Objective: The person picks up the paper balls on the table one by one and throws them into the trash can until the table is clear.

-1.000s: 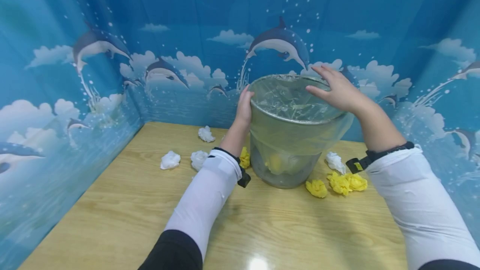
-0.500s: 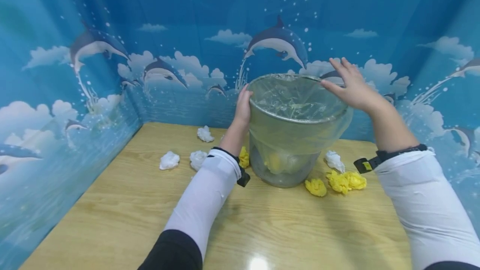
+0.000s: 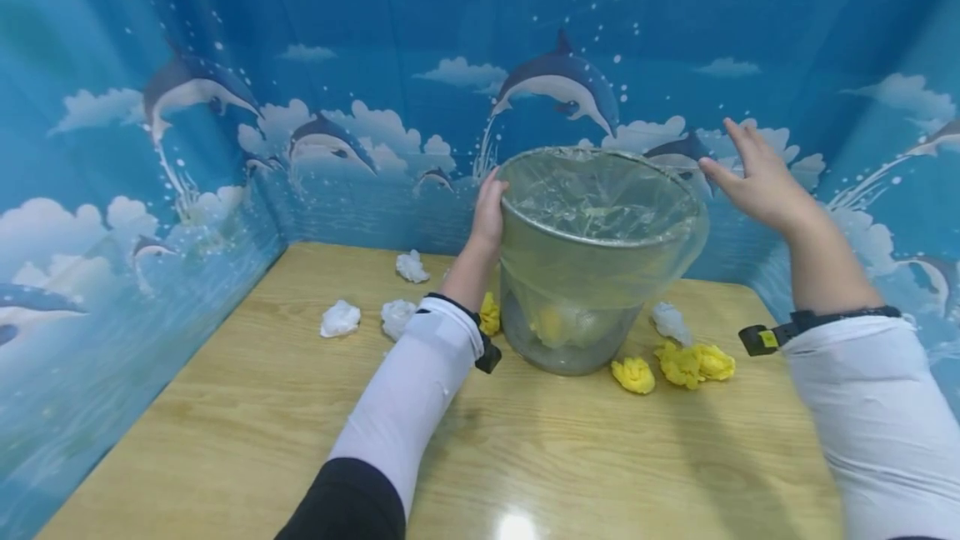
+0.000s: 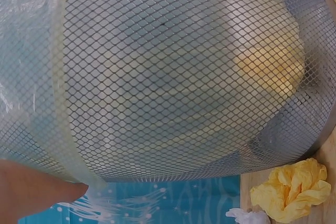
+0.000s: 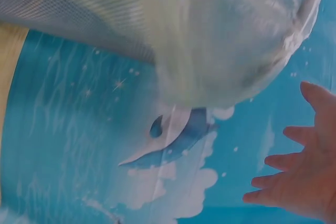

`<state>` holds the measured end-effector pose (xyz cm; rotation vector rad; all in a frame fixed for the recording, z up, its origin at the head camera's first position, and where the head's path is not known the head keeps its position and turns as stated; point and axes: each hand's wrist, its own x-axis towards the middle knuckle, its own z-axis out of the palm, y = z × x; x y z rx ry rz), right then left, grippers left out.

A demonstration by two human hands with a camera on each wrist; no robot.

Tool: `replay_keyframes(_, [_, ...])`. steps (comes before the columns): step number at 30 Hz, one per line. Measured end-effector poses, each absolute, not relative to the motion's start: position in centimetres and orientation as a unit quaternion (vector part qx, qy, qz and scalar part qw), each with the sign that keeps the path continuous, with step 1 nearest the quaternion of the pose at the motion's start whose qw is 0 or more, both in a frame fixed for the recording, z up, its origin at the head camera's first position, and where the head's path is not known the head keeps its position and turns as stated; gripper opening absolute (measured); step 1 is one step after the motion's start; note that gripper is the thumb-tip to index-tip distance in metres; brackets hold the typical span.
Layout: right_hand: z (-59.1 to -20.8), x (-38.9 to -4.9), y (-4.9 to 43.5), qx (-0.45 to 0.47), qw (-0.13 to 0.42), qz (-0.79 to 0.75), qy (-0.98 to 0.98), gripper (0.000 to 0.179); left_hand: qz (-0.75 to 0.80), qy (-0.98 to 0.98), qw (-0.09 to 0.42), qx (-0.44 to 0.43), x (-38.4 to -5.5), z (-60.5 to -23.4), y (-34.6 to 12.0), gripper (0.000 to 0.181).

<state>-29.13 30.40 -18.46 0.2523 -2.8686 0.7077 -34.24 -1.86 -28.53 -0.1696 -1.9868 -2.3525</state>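
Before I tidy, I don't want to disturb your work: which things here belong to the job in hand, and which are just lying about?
In use, it seems:
mesh bin
plastic liner
left hand, at the rim
right hand, open beside it

Lying about, no hand on them:
white crumpled pieces
yellow crumpled pieces

Past the far and left edges of the wood-grain tabletop [image 3: 247, 407] I see blue dolphin-printed cloth [image 3: 420, 23]; white glare [image 3: 516, 526] marks the wood.
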Motion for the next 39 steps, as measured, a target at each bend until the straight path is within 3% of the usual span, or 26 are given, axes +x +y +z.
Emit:
replay_keyframes(14, [-21.7,-29.3,33.7,0.045,0.084,0.230,-0.969,0.082,-0.758,-0.649,0.039,-0.055,-34.1,-28.5,-1.8,0.060])
replay_keyframes(24, [-24.8,-29.9,34.6,0.042,0.035,0.208,-0.977,0.088,-0.756,-0.651,0.034,-0.051,-33.9,-28.5,-1.9,0.060])
replay_keyframes(39, [-29.5,-30.7,33.8,0.063,-0.037,0.141,-0.987,0.078,-0.757,-0.650,0.038,-0.054,-33.9,-28.5,-1.8,0.060])
